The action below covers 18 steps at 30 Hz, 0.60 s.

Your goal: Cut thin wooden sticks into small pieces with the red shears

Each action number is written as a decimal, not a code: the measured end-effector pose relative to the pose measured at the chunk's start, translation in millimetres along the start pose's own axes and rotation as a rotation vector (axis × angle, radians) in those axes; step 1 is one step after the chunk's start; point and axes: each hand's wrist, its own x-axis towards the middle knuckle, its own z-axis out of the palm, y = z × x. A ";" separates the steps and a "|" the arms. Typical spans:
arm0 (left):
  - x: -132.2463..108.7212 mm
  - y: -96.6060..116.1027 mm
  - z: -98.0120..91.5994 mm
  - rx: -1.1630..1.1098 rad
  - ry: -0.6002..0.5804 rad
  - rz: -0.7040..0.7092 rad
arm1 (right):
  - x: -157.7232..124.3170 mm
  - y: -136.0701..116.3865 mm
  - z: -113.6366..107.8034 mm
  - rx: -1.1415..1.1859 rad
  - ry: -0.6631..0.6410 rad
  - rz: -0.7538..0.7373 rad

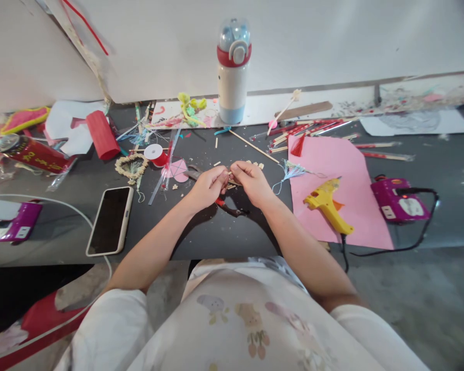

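Observation:
My left hand (208, 186) and my right hand (252, 181) meet over the middle of the dark table (216, 232), fingertips pinched together on a thin wooden stick (232, 181) between them. Under the hands lies a dark tool with a red grip (228, 207), partly hidden. Small wood bits lie scattered around the hands.
A phone (110, 219) lies at left, a yellow glue gun (328, 205) on pink paper (332, 170) at right. Purple power boxes (398, 200) (17, 226) sit at both sides. A bottle (233, 72), red ribbon spool (155, 153), woven heart (131, 167) and several sticks (305, 131) lie behind.

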 end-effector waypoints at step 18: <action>-4.9 9.1 -17.3 0.550 0.074 0.140 | 0.1 -13.1 0.7 -0.130 -0.010 -0.034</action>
